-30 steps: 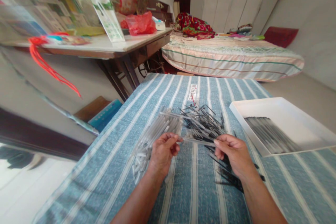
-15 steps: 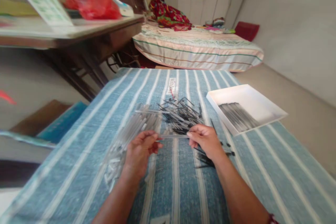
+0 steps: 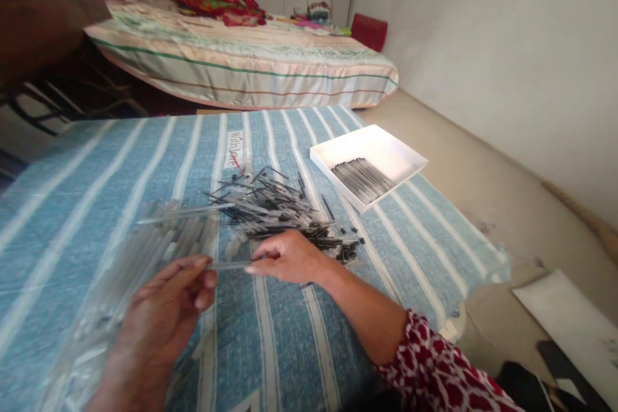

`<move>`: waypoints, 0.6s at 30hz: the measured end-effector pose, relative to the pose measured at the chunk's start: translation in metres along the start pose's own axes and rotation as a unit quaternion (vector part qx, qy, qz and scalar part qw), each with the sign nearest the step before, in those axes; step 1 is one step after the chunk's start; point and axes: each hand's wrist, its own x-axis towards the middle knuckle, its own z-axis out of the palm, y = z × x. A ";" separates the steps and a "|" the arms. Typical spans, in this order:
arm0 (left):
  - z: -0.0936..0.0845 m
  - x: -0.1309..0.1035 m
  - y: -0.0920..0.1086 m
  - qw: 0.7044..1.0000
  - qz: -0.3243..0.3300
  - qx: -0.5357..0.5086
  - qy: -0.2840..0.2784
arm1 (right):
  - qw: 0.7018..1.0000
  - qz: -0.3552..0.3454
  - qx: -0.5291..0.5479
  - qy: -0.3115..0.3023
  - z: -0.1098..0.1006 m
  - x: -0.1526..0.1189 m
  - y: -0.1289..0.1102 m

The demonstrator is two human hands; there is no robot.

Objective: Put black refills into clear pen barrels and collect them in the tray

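A clear plastic pen barrel (image 3: 229,265) stretches level between my two hands. My left hand (image 3: 174,302) pinches its left end with closed fingertips. At its other end, my right hand (image 3: 284,257) is closed with thumb and fingers around it. Just beyond lies a loose heap of black pen refills and caps (image 3: 275,203) mixed with clear pieces. A pile of clear pen barrels (image 3: 149,251) spreads beside my left hand, partly in a transparent bag. Rows of pens with black inside (image 3: 364,179) lie in a white box (image 3: 403,158) at the back right.
A blue striped cloth (image 3: 159,154) covers the table. Small black caps (image 3: 347,251) are scattered right of my right hand. Behind the table stands a bed (image 3: 290,84); a dark wooden desk (image 3: 48,19) is at the far left. A white sheet (image 3: 570,315) lies low on the right.
My view has turned to the right, so the table things appear farther left. Both hands keep hold of the pen barrel. Small black caps beside my right hand show more fully.
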 end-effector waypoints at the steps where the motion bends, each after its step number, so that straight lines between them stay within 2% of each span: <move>1: 0.001 0.000 0.001 1.000 0.000 0.000 0.004 | 0.999 -0.009 -0.046 0.002 0.001 0.000 -0.002; 4: 0.004 -0.001 0.003 1.000 -0.002 0.010 0.019 | 0.985 -0.014 -0.169 -0.004 0.004 -0.002 -0.007; 7: 0.004 -0.002 0.004 1.000 -0.003 0.019 0.024 | 0.969 -0.026 -0.247 -0.004 0.010 -0.004 -0.009; 12: -0.001 -0.004 0.005 0.999 -0.005 0.035 0.013 | 0.950 -0.060 -0.306 0.002 0.018 -0.006 -0.005; 18: 0.002 -0.006 0.006 0.999 -0.005 0.045 0.012 | 0.941 -0.080 -0.329 0.012 0.020 -0.008 -0.002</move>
